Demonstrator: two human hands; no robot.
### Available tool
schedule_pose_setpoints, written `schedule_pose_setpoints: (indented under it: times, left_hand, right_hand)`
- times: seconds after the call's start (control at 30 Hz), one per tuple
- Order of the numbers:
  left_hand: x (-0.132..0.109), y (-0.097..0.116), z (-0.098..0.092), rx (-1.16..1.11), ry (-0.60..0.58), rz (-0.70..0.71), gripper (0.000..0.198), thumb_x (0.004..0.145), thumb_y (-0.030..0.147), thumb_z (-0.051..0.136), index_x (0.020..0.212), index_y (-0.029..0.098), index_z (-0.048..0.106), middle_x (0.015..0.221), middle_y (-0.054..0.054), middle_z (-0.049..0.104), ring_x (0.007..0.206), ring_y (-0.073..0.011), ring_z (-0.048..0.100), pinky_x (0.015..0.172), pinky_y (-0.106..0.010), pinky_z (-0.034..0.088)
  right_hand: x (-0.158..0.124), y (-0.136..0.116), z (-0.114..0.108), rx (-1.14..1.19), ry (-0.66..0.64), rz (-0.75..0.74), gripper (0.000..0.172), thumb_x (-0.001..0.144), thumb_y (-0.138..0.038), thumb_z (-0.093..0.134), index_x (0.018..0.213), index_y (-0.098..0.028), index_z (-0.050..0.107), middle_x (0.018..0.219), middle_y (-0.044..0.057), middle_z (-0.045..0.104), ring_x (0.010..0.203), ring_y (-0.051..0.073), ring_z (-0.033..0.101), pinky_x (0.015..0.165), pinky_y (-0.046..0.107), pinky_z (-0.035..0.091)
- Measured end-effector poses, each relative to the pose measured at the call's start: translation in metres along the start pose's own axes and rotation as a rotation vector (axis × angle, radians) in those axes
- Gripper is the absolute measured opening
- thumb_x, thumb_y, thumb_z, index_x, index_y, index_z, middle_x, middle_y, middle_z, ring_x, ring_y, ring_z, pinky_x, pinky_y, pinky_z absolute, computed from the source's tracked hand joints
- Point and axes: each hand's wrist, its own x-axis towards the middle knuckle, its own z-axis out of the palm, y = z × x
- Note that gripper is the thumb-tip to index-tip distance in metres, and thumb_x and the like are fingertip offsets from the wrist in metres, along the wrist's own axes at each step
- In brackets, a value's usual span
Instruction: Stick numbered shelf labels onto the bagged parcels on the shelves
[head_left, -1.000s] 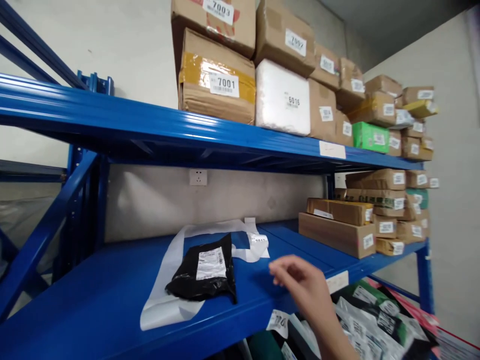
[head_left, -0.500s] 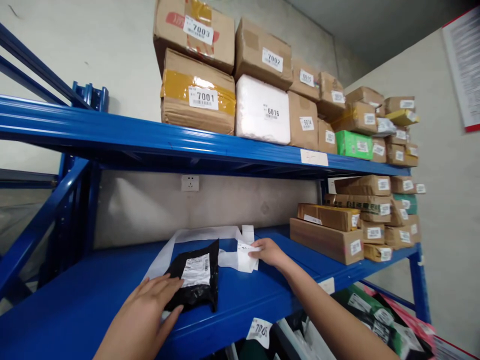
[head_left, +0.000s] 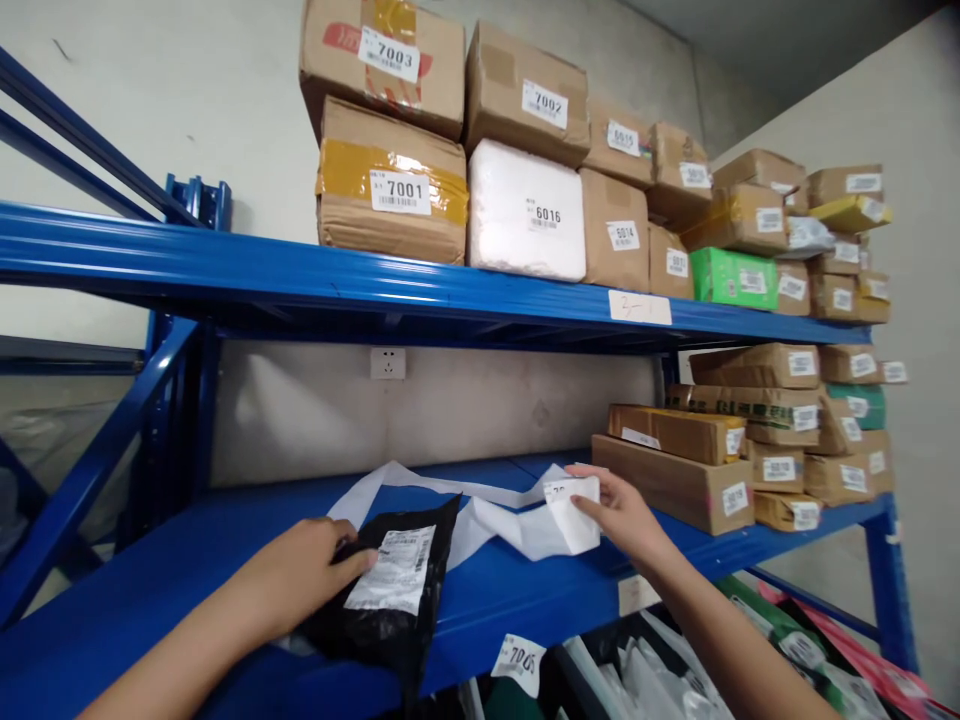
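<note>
My left hand point(head_left: 307, 575) grips a black plastic mailer point(head_left: 386, 590) with a white shipping label and lifts its near end off the blue middle shelf point(head_left: 187, 560). My right hand point(head_left: 619, 510) pinches the folded, labelled end of a white plastic mailer point(head_left: 525, 520) that lies spread across the same shelf, partly under the black one. The white mailer's end is raised and pulled to the right, close to a long cardboard box point(head_left: 667, 485).
Numbered cardboard boxes point(head_left: 390, 190) and a white parcel point(head_left: 525, 210) crowd the upper shelf. More boxes point(head_left: 780, 420) are stacked at the right of the middle shelf. Bagged parcels point(head_left: 675, 680) fill the level below. A wall socket point(head_left: 388, 363) sits behind.
My right hand took hold of the white mailer's end and pulled it right. My left hand came in, closed on the black mailer and raised its near end.
</note>
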Motion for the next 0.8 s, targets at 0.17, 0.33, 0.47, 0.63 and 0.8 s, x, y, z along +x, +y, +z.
schedule_pose_setpoints:
  times: [0.17,0.33,0.47,0.63,0.8]
  left_hand:
    - [0.027,-0.011,0.011,-0.062,-0.102,-0.15,0.087,0.057,0.042,0.067,0.131,0.003,0.042,0.13,-0.025,0.053,0.116,-0.0353,0.054,0.097,-0.04,0.041]
    - [0.007,-0.018,0.014,-0.309,0.01,0.043,0.067,0.065,0.033,0.059,0.13,0.024,0.046,0.126,-0.003,0.062,0.115,-0.0264,0.056,0.099,-0.035,0.043]
    - [-0.02,-0.027,0.012,-0.187,0.157,-0.005,0.048,0.075,0.046,0.049,0.119,0.03,0.055,0.128,0.0,0.06,0.113,-0.0277,0.057,0.095,-0.037,0.045]
    - [-0.043,-0.028,0.006,-0.018,0.354,-0.077,0.055,0.075,0.056,0.048,0.122,0.027,0.055,0.116,-0.003,0.066,0.091,-0.0261,0.064,0.089,-0.036,0.049]
    - [-0.08,0.005,0.017,0.089,0.712,-0.131,0.044,0.087,0.044,0.044,0.125,0.022,0.05,0.12,-0.001,0.061,0.094,-0.0193,0.059,0.093,-0.035,0.044]
  right_hand:
    - [-0.012,-0.001,0.019,0.029,-0.128,0.058,0.042,0.052,-0.028,0.075,0.092,-0.019,0.069,0.087,0.006,0.074,0.077,0.023,0.067,0.066,0.032,0.051]
    - [-0.027,-0.008,0.035,0.265,-0.188,0.079,0.049,0.06,-0.059,0.072,0.09,-0.02,0.074,0.087,0.009,0.074,0.083,0.025,0.067,0.073,0.034,0.052]
    - [-0.034,-0.008,0.042,0.307,-0.169,0.081,0.048,0.06,-0.06,0.074,0.087,-0.02,0.075,0.081,0.009,0.075,0.076,0.024,0.067,0.07,0.035,0.053]
    - [-0.034,0.004,0.042,0.296,-0.127,-0.074,0.04,0.054,-0.041,0.082,0.087,-0.02,0.074,0.086,0.008,0.074,0.082,0.024,0.067,0.074,0.037,0.055]
    - [-0.037,0.008,0.041,0.278,0.15,-0.286,0.034,0.064,-0.032,0.077,0.095,-0.018,0.071,0.085,0.005,0.072,0.077,0.02,0.066,0.072,0.037,0.055]
